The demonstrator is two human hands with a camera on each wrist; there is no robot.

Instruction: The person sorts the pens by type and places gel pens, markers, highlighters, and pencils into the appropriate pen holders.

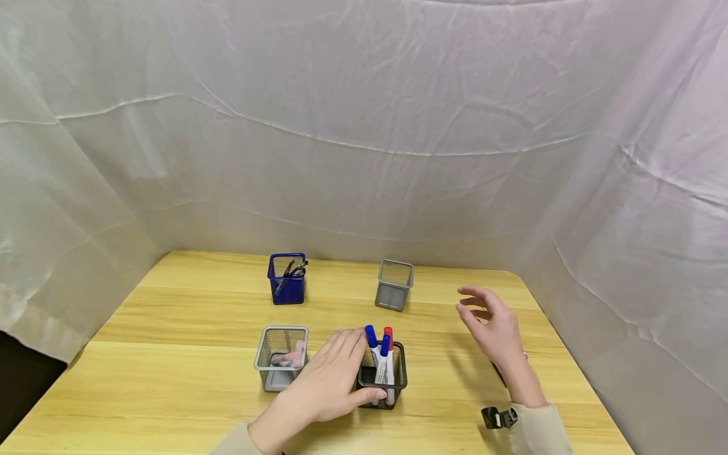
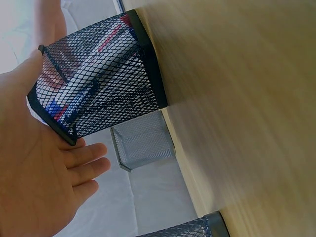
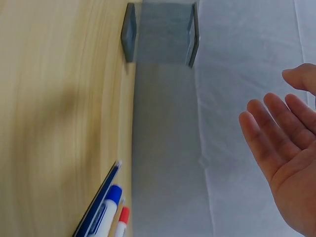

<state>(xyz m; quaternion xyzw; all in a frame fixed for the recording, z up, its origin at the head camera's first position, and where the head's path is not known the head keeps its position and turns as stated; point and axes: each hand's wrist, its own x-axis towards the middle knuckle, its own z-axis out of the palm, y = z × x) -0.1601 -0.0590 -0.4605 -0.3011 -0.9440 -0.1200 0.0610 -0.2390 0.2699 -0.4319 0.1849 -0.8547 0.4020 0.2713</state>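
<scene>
My left hand rests against a black mesh pen holder, thumb along its front and straight fingers along its left side. Inside the holder stand two blue-capped markers and a red-capped marker. The left wrist view shows the palm beside the holder's mesh. Off to the right, my right hand hovers above the table, fingers loosely bent, holding nothing. Beneath it lie a dark pen, a blue-capped marker and a red-capped marker, largely hidden in the head view.
A silver mesh holder with pink items stands left of my left hand. Farther back are a blue mesh holder with several pens and a grey holder. A pale cloth surrounds the wooden table.
</scene>
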